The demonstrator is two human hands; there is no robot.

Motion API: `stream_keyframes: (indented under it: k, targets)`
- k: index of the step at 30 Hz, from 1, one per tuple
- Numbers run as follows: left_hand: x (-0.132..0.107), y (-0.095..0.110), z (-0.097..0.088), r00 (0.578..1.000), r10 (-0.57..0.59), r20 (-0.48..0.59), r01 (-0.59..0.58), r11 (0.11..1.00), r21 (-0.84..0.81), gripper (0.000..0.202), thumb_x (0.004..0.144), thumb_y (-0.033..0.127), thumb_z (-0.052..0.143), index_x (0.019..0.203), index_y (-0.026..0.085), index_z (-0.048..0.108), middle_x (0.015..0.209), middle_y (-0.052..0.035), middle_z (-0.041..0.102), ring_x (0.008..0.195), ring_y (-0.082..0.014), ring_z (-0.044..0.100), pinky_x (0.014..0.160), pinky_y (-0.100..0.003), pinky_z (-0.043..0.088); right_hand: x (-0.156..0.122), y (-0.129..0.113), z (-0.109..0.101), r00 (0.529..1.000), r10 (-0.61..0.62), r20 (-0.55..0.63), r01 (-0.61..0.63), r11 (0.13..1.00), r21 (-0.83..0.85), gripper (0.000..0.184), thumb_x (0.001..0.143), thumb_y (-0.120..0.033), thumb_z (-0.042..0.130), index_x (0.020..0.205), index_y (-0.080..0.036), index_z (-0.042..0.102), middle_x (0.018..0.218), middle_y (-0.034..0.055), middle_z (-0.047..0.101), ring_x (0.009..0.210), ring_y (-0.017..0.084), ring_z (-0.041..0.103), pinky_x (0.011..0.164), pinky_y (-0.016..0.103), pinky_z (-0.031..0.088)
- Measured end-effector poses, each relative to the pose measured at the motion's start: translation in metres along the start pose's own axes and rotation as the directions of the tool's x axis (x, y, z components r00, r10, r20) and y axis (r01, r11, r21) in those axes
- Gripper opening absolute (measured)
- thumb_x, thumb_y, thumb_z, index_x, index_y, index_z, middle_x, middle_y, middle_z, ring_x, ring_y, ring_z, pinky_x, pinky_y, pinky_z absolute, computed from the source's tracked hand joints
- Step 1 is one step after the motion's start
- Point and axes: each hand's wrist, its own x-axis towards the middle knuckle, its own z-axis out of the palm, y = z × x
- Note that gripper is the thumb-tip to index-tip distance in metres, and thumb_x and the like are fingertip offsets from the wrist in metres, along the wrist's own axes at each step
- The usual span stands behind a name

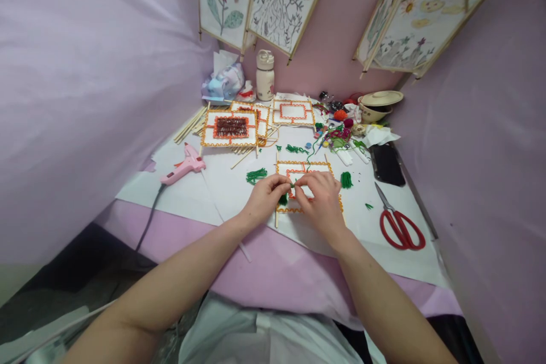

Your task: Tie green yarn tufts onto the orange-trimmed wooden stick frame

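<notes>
My left hand (269, 194) and my right hand (319, 196) meet at the fingertips, both pinching green yarn (292, 185). Under them lies a panel framed with sticks and orange and yellow trim (309, 166), partly covered by my hands. A dark green yarn bundle (282, 199) shows on the panel below my left fingers. From near my right hand a green strand (313, 152) runs back towards the yarn pile. Cut green yarn bundles lie on either side, one to the left (256, 176) and one to the right (346, 180).
A pink glue gun (186, 165) lies left, its cord hanging off the edge. Red-handled scissors (398, 222) and a black phone (387, 165) lie right. Finished-looking panels (230, 128), a bottle (265, 77), tissues (224, 81) and a lidded bowl (375, 111) stand behind.
</notes>
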Motion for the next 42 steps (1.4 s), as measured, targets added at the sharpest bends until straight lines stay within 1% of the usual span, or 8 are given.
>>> stream_keyframes:
  k: [4, 8, 21, 30, 34, 37, 39, 42]
  targets:
    - [0.0014, -0.0016, -0.0025, 0.999, 0.037, -0.001, -0.036, 0.992, 0.122, 0.013, 0.077, 0.027, 0.059, 0.076, 0.018, 0.067, 0.074, -0.0013, 0.066, 0.071, -0.0144, 0.058, 0.07, -0.027, 0.045, -0.0003, 0.0017, 0.0011, 0.999, -0.047, -0.018, 0.047, 0.999, 0.004, 0.009, 0.089, -0.024, 0.059, 0.085, -0.023, 0.066, 0.092, 0.0018, 0.068, 0.095, 0.022, 0.054, 0.082, 0.037, 0.029]
    - [0.0024, -0.0033, -0.0033, 1.0, 0.015, 0.01, -0.016, 0.991, 0.13, 0.017, 0.077, 0.032, 0.061, 0.078, 0.017, 0.069, 0.076, -0.0024, 0.069, 0.072, -0.0153, 0.06, 0.069, -0.027, 0.047, -0.0003, 0.0033, 0.0027, 0.997, -0.06, -0.039, 0.061, 0.998, 0.014, 0.006, 0.088, -0.024, 0.061, 0.085, -0.023, 0.066, 0.091, 0.0012, 0.068, 0.093, 0.021, 0.054, 0.082, 0.037, 0.029]
    - [-0.0014, 0.0026, -0.0032, 1.0, 0.01, -0.029, -0.006, 0.993, 0.116, 0.017, 0.078, 0.032, 0.062, 0.077, 0.014, 0.065, 0.067, -0.0003, 0.06, 0.061, -0.0111, 0.052, 0.059, -0.024, 0.042, 0.0012, 0.0041, 0.0022, 0.995, 0.075, -0.065, -0.069, 0.992, 0.102, 0.003, 0.085, -0.025, 0.062, 0.086, -0.022, 0.063, 0.09, 0.0016, 0.066, 0.093, 0.021, 0.057, 0.083, 0.037, 0.032]
    - [-0.0025, 0.0016, -0.0008, 0.999, 0.033, 0.004, -0.033, 0.998, 0.059, 0.016, 0.078, 0.031, 0.063, 0.077, 0.014, 0.064, 0.07, -0.0007, 0.061, 0.062, -0.0103, 0.051, 0.06, -0.024, 0.041, 0.0056, 0.0029, 0.0, 0.987, 0.15, 0.065, -0.163, 0.918, 0.362, 0.01, 0.079, -0.022, 0.058, 0.07, -0.021, 0.059, 0.076, 0.0007, 0.063, 0.08, 0.019, 0.054, 0.078, 0.035, 0.039]
    - [-0.0018, 0.005, 0.0, 0.994, -0.067, 0.088, 0.078, 0.988, -0.136, 0.021, 0.075, 0.035, 0.067, 0.077, 0.015, 0.064, 0.068, 0.0008, 0.057, 0.06, -0.0087, 0.048, 0.058, -0.023, 0.038, 0.0067, 0.0058, 0.0003, 0.945, 0.254, 0.204, -0.322, 0.824, 0.465, 0.008, 0.076, -0.024, 0.056, 0.068, -0.021, 0.057, 0.07, -0.0004, 0.059, 0.071, 0.017, 0.052, 0.067, 0.03, 0.039]
    - [-0.0009, 0.0057, 0.0013, 0.971, -0.146, 0.188, 0.198, 0.934, -0.297, 0.023, 0.072, 0.037, 0.07, 0.077, 0.015, 0.063, 0.061, 0.0035, 0.05, 0.054, -0.0066, 0.042, 0.053, -0.021, 0.034, 0.0069, 0.0068, -0.0002, 0.902, 0.311, 0.299, -0.426, 0.747, 0.511, 0.01, 0.077, -0.027, 0.055, 0.07, -0.02, 0.059, 0.07, -0.0008, 0.059, 0.067, 0.016, 0.052, 0.061, 0.029, 0.038]
    - [-0.0006, 0.0049, 0.0025, 0.967, -0.168, 0.193, 0.228, 0.909, -0.349, 0.023, 0.071, 0.037, 0.072, 0.076, 0.015, 0.063, 0.059, 0.0044, 0.049, 0.053, -0.0062, 0.041, 0.052, -0.021, 0.033, 0.0064, 0.0052, -0.0013, 0.918, 0.301, 0.26, -0.395, 0.762, 0.513, 0.009, 0.078, -0.027, 0.056, 0.072, -0.02, 0.059, 0.071, -0.0005, 0.06, 0.069, 0.016, 0.052, 0.064, 0.029, 0.039]
    - [-0.0005, 0.0033, 0.0037, 0.984, -0.16, 0.08, 0.177, 0.931, -0.32, 0.023, 0.071, 0.037, 0.072, 0.076, 0.016, 0.063, 0.063, 0.0033, 0.053, 0.056, -0.0069, 0.045, 0.053, -0.021, 0.035, 0.0046, -0.0003, -0.0028, 0.973, 0.232, 0.002, -0.215, 0.9, 0.38, 0.006, 0.08, -0.024, 0.059, 0.077, -0.02, 0.061, 0.079, 0.001, 0.064, 0.078, 0.017, 0.054, 0.076, 0.033, 0.038]
